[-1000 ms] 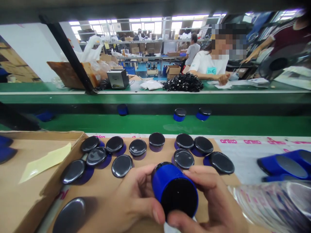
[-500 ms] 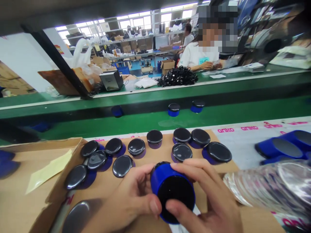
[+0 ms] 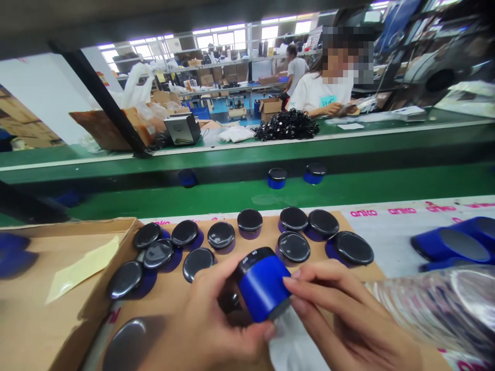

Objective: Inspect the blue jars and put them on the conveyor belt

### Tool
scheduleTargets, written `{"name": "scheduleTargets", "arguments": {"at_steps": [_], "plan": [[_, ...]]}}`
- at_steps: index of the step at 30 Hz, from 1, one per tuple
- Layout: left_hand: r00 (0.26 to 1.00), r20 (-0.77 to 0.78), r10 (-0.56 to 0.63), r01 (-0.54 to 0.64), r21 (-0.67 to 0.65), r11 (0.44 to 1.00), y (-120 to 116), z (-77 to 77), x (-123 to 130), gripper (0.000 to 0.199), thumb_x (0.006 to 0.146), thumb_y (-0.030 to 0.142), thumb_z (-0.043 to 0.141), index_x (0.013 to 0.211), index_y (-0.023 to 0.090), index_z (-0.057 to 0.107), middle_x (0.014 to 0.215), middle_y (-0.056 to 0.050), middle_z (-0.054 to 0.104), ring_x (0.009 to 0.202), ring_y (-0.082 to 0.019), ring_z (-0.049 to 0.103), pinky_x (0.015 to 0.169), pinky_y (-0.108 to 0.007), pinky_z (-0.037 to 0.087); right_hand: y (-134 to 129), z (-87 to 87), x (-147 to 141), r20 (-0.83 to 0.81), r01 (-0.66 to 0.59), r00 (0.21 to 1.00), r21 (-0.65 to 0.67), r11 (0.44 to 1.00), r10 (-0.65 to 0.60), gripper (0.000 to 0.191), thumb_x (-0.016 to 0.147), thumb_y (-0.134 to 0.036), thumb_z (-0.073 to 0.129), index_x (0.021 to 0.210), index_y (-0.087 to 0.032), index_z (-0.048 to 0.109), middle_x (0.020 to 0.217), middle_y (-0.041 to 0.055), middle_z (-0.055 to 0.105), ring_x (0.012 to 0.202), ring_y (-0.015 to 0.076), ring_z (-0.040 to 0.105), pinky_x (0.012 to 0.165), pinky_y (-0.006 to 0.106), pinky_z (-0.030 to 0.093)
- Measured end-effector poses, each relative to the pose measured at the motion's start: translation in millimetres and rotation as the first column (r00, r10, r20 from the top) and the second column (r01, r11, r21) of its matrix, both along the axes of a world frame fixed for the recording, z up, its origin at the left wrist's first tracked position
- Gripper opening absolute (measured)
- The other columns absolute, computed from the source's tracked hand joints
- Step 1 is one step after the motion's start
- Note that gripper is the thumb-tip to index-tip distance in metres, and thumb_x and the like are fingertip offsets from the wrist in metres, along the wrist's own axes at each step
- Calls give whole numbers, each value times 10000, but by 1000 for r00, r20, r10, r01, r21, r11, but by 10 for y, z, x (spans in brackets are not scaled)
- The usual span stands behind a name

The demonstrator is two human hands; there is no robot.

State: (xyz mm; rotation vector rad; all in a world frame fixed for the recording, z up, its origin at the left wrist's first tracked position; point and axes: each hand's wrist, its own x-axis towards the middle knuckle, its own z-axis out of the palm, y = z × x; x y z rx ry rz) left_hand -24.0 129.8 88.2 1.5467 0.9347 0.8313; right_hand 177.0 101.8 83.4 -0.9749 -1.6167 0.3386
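Cylinder (image 3: 265,288) above cardboard (image 3: 167,286) — clasped by left hand (image 3: 212,314), fingertip-held by right hand (image 3: 344,309); likely light, stiff, slick — grip around middle.

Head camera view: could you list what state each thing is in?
Blue cylinder: tilted, held up, ON/OFF marking showing.
Left hand: wrapped around the blue cylinder.
Right hand: fingertips against the blue cylinder's side.
Black-topped cylinders: set down, shiny tops facing up.
Cardboard box: open-topped.
Yellow paper: lying in the box.
Black cables: heaped in a tangle.
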Motion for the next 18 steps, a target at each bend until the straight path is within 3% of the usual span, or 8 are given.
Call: {"name": "scheduleTargets", "arguments": {"at_steps": [2, 4, 5, 7, 10, 13, 15, 18], "plan": [[981, -164, 99, -39, 336, 941, 37, 33, -15, 725, 733, 287, 834, 1385, 394, 536, 1260, -10, 729, 1042, -259, 751, 822, -291, 641, -21, -9, 2, 38, 53, 998, 47, 998, -54, 283, 877, -65, 670, 1080, -258, 710, 1023, -27, 649, 929, 56, 672, 838, 84, 563], [941, -240, 237, -47, 603, 797, 62, 44, -27, 783, 727, 293, 838, 1420, 372, 483, 1318, -18, 707, 1159, -255, 707, 972, -305, 586, -46, -14, 18, 95, 73, 993, 39, 997, -76, 276, 888, -74, 654, 1087, -261, 697, 1034, -36, 686, 940, 50, 693, 865, 66, 556], [922, -261, 285, -37, 675, 737, 68, 39, -33, 801, 726, 304, 839, 1434, 336, 465, 1339, -40, 695, 1200, -254, 686, 1027, -310, 552, -57, -16, 26, 110, 75, 991, 24, 997, -78, 271, 900, -85, 640, 1093, -267, 693, 1030, -43, 712, 939, 52, 705, 871, 68, 560], [908, -288, 305, -6, 719, 695, 64, 15, -46, 805, 736, 316, 827, 1446, 272, 450, 1359, -79, 678, 1229, -248, 667, 1071, -306, 514, -69, -21, 32, 34, 95, 995, -14, 995, -94, 263, 932, -109, 605, 1101, -292, 691, 973, -67, 750, 892, 50, 723, 844, 74, 575], [919, -296, 261, 22, 698, 716, 42, -11, -56, 871, 715, 272, 823, 1480, 289, 407, 1414, -62, 642, 1282, -244, 629, 1122, -305, 460, -44, -23, 24, -297, 87, 949, -82, 993, -107, 214, 964, -168, 618, 1078, -311, 729, 827, -74, 757, 747, 51, 733, 711, 78, 596], [960, -202, 192, -32, 606, 795, 14, -8, -55, 865, 675, 264, 841, 1451, 339, 466, 1362, -28, 677, 1210, -270, 669, 1059, -324, 509, 26, -3, 47, -636, 27, 766, -107, 994, -89, 80, 911, -293, 725, 968, -267, 776, 667, -30, 723, 606, 92, 702, 581, 144, 600], [992, -35, 125, -99, 414, 905, -4, -7, -58, 757, 676, 309, 852, 1380, 307, 575, 1250, -41, 733, 1098, -286, 712, 979, -336, 554, 76, 23, 88, -749, 45, 655, -88, 995, -96, 115, 862, -339, 776, 929, -246, 776, 605, -22, 685, 556, 100, 658, 521, 168, 573], [979, 190, 79, -99, 101, 990, -10, -11, -70, 653, 733, 473, 823, 1320, 250, 643, 1140, -71, 774, 991, -279, 739, 883, -328, 585, 121, 60, 150, -767, 90, 633, -63, 994, -106, 142, 847, -358, 782, 925, -243, 757, 573, -30, 643, 527, 106, 611, 465, 181, 522]]}}
